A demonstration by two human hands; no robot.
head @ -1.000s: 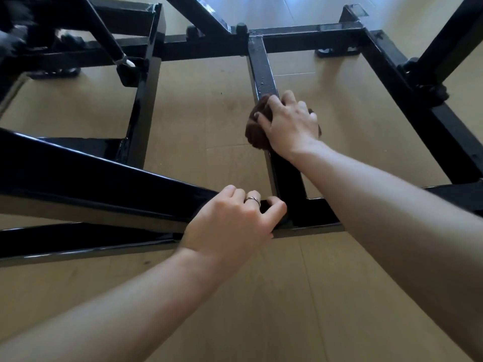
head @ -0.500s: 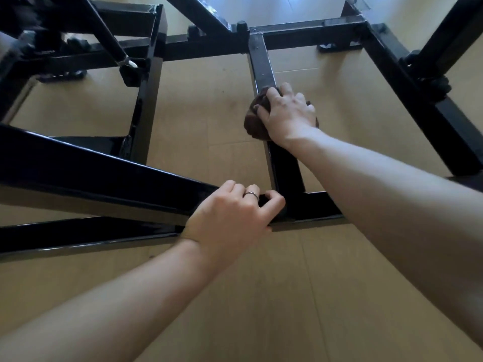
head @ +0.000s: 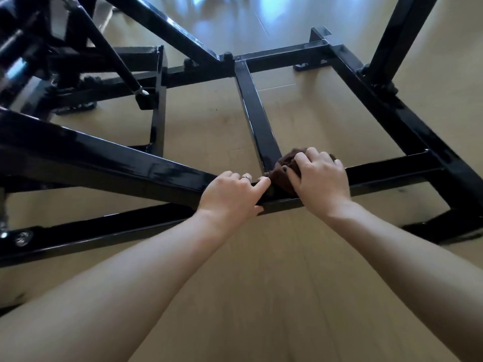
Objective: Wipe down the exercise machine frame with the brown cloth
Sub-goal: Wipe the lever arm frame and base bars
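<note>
The right hand [head: 320,182] is squeezing the bunched brown cloth [head: 283,171], pressing it where two black bars of the frame [head: 257,118] meet. Just beside it, the left hand [head: 231,195] is curling over a bar.

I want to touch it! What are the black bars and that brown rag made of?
The black bars look like painted metal tubing: hard square edges and glossy streaks of light. The brown rag looks like soft woven fabric, possibly terry, since it bunches and wrinkles under the right hand.
</note>
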